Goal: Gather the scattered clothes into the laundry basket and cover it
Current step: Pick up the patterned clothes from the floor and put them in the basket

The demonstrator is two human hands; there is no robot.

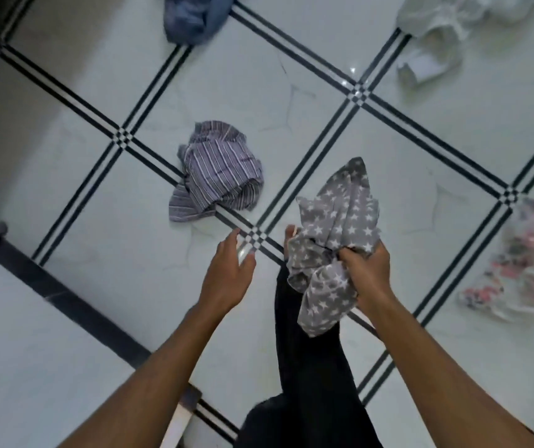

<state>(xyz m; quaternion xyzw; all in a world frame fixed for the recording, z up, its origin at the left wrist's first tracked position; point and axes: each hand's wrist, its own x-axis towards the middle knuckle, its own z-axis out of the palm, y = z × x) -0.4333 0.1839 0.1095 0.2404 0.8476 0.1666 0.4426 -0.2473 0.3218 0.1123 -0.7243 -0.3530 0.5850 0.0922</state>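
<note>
Your forearms come in from the bottom edge, with your dark trouser leg between them. Your right hand has a fist clamped on the grey star-print cloth, which is bunched up and held off the floor, part of it poking up above your knuckles. Your left hand is empty, fingers loosely spread, palm facing inward, just beside the cloth but not touching it. The striped purple shirt sits crumpled on the white tiled floor, a bit beyond your left hand.
</note>
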